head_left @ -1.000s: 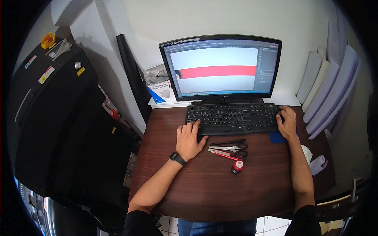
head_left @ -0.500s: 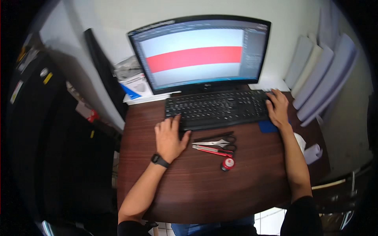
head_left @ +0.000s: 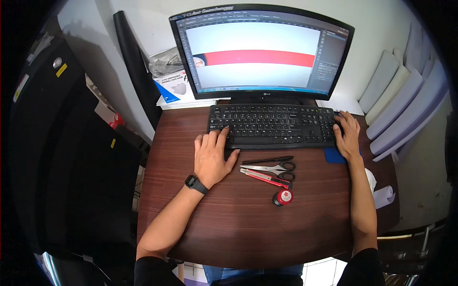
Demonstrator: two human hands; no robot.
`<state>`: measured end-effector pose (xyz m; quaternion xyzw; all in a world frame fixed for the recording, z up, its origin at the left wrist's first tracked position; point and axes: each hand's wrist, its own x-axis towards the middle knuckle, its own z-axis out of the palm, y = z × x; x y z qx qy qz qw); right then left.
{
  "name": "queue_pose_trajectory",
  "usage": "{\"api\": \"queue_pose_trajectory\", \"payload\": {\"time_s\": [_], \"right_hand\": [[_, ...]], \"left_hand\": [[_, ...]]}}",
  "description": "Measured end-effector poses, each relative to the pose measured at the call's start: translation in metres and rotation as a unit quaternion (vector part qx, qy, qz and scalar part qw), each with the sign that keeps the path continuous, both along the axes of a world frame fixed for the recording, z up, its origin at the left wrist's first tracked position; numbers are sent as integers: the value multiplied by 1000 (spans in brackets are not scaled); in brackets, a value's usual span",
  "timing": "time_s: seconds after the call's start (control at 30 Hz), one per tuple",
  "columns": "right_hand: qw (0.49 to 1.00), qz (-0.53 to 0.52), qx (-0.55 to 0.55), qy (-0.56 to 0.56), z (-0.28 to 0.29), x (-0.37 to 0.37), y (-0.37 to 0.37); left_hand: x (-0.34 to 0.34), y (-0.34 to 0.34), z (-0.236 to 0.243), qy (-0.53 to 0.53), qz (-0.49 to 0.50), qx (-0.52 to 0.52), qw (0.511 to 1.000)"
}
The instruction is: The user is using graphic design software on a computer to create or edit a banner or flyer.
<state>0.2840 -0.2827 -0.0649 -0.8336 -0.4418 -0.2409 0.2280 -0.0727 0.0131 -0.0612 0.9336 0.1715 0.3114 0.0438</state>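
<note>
My left hand point(head_left: 213, 153) lies open at the lower left corner of the black keyboard point(head_left: 272, 126), fingers spread, fingertips on the corner keys and thumb apart. A black wristwatch point(head_left: 195, 184) is on that wrist. At the keyboard's right end, my right hand point(head_left: 349, 138) curves over what looks like a dark computer mouse, nearly all hidden beneath it. A blue mouse pad point(head_left: 334, 155) shows under this hand. Behind the keyboard stands a monitor point(head_left: 267, 82), displaying a wide red band on white with a small round picture at its left end.
In front of the keyboard lie a black pen point(head_left: 267, 160), scissors point(head_left: 272, 168), a red utility knife point(head_left: 268, 178) and a small red-topped round container point(head_left: 285, 197). Paper rolls point(head_left: 398, 105) lean at the right. A box point(head_left: 175, 88) stands left of the monitor, beside a dark cabinet point(head_left: 71, 157).
The view has shifted, so the desk sits differently in it. On the monitor the red band is narrower, and a round picture shows at its left end. Both hands keep their places.
</note>
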Motion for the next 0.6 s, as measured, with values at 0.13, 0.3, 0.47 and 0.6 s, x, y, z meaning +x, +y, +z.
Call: {"api": "queue_pose_trajectory", "payload": {"time_s": [0.13,0.3,0.47,0.6], "right_hand": [[1000,0,-2,-3,3,-2,0],[1000,5,9,-8,7,-4,2],[1000,3,13,-10,6,-4,1],[1000,2,21,-4,6,-5,1]], "left_hand": [[1,-1,-1,-10,2,-13,1000],[0,-1,-1,-18,3,2,1000],[1,-1,-2,-11,2,2,1000],[0,0,-2,-10,1,-3,1000]]}}
